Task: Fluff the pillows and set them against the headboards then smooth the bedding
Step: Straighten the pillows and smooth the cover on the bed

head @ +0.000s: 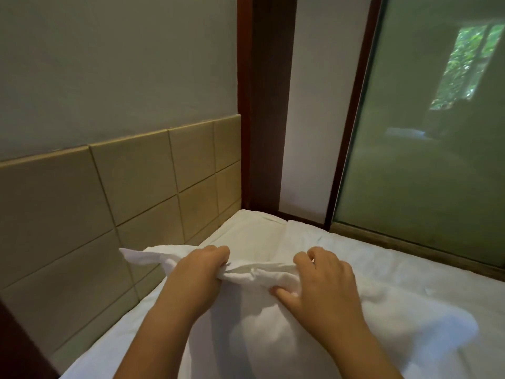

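A white pillow (254, 324) stands in front of me on the bed, its top edge bunched. My left hand (199, 266) is closed on the left part of that bunched edge. On the right part, my right hand (322, 280) grips the fabric with fingers curled over it and thumb pressed into the front. A second white pillow (254, 231) lies flat behind it, in the corner by the tan padded headboard (109, 198). White bedding (410, 272) covers the mattress to the right.
A dark wooden post (267, 105) rises at the bed's far corner. A frosted glass panel (426, 149) with a wooden sill runs along the bed's right side. The grey-green wall sits above the headboard.
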A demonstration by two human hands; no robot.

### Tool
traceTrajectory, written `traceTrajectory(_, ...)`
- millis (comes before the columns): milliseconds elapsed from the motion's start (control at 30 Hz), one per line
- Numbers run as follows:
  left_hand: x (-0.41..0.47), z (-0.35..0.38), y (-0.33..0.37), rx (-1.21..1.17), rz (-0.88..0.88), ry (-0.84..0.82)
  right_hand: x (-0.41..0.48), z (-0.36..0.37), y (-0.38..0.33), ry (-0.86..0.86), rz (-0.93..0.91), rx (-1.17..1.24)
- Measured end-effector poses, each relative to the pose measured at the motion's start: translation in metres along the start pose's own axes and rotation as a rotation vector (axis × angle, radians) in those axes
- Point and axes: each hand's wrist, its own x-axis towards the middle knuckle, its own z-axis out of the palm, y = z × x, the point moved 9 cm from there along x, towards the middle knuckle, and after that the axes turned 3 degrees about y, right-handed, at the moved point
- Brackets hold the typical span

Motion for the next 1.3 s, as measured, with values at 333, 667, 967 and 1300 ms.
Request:
traceTrajectory(333, -0.003, 0.026, 0.087, 0.148, 0.165, 0.03, -0.021, 0.03, 0.05, -0.131, -0.043, 0.075)
traceTrajectory(667, 0.006, 0.057, 0.076, 0.338, 0.021, -0.11, -0.029, 0.055, 0.057, -0.124, 0.072, 0.104)
traceTrajectory(967, 0.016, 0.095, 0.012, 0.333, 0.03, -0.218, 0.002, 0.134, 0.012, -0.475, 0.086, 0.028)
traceTrajectory(1300, 0.107, 0.064, -0.12, -0.032, -0.167, -0.343, 0.135, 0.156, -0.11, -0.371, -0.059, -0.118)
